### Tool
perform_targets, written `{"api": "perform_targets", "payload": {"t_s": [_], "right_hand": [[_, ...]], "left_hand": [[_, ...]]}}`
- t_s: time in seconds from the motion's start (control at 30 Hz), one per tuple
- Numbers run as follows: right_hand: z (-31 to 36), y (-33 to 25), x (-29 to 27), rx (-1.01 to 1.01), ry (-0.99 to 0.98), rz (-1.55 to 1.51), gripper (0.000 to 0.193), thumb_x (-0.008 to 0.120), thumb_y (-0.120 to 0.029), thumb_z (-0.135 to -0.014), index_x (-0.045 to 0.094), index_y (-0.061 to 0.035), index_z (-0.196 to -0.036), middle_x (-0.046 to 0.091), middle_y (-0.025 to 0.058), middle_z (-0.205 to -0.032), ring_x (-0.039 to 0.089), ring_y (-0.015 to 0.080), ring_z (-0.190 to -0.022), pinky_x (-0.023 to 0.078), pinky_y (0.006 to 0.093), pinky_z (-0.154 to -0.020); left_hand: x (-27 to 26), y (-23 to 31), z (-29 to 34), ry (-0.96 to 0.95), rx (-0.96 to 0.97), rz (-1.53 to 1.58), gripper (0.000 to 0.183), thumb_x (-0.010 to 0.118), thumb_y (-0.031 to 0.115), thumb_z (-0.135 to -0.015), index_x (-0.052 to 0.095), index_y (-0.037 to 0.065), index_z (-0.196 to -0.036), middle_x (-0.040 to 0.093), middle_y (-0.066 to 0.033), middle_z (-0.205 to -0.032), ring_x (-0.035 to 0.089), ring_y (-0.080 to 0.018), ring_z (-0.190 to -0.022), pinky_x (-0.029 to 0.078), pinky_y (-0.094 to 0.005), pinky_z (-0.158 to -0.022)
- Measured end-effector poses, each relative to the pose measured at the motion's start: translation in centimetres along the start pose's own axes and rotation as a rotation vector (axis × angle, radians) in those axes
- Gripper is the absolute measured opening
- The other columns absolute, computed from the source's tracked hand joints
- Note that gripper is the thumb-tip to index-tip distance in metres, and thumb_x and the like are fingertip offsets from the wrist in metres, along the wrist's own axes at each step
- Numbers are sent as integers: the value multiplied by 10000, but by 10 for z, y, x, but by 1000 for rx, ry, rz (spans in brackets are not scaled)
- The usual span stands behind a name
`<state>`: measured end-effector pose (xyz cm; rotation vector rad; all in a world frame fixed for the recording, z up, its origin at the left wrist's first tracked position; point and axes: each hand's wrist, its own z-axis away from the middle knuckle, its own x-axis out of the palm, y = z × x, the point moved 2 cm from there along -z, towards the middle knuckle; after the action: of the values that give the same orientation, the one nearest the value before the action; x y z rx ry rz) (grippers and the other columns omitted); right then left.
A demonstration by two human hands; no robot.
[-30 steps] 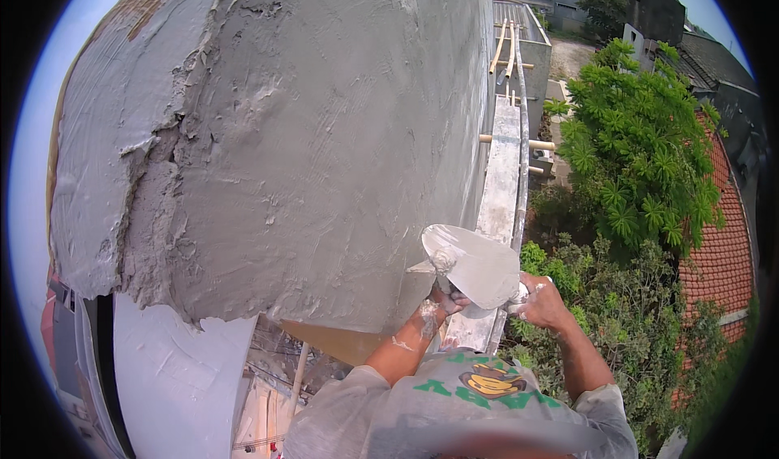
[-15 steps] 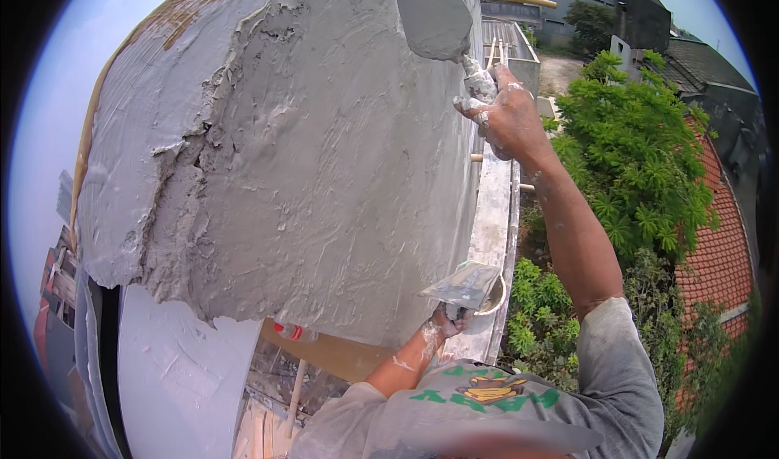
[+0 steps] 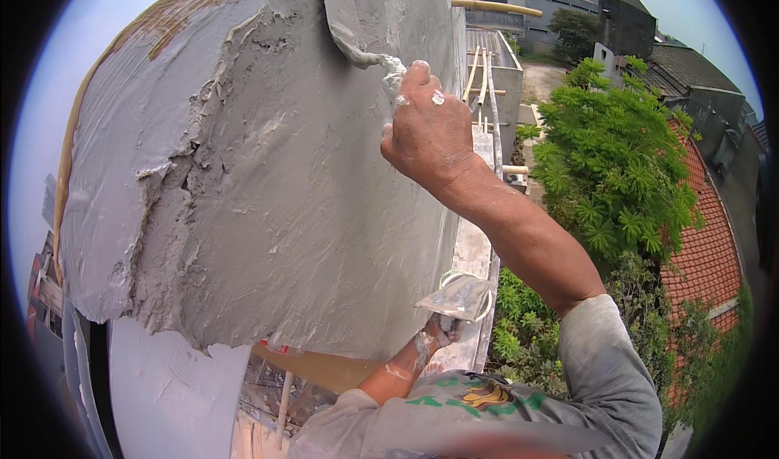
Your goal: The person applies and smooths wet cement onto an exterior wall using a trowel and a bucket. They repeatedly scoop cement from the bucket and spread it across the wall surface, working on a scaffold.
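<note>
Grey plaster point(image 3: 308, 191) with a cracked ridge point(image 3: 180, 179)

Right grip point(image 3: 432, 122) clenches the trowel point(image 3: 347, 33), high against the plaster; left grip point(image 3: 439, 332) grasps the hawk point(image 3: 456, 298), low beside it. Pressing too hard could tear plaster loose along that ridge.

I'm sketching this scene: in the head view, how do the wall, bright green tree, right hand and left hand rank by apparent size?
1. Wall
2. Bright green tree
3. Right hand
4. Left hand
The right hand seems nearer the camera, which enlarges it.
</note>
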<state>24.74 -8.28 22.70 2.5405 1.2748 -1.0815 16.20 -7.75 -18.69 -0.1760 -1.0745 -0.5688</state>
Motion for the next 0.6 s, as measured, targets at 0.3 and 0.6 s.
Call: {"api": "perform_targets", "payload": {"t_s": [0.3, 0.6], "right_hand": [[22, 31, -2, 29, 68, -278, 378, 617, -34, -675, 438, 105, -978, 575, 214, -721, 648, 357, -640, 532, 421, -596], [-33, 47, 8, 66, -24, -274, 324, 586, -50, -736, 423, 123, -957, 605, 254, -713, 647, 355, -644, 535, 411, -610]], "left_hand": [[-2, -8, -23, -47, 7, -120, 421, 449, 537, -893, 586, 189, -1088, 647, -19, -717, 516, -107, -426, 304, -236, -309], [-18, 1, -23, 2, 39, -134, 418, 445, 542, -896, 579, 185, -1066, 644, -18, -733, 531, -115, -458, 311, -245, -314]]}}
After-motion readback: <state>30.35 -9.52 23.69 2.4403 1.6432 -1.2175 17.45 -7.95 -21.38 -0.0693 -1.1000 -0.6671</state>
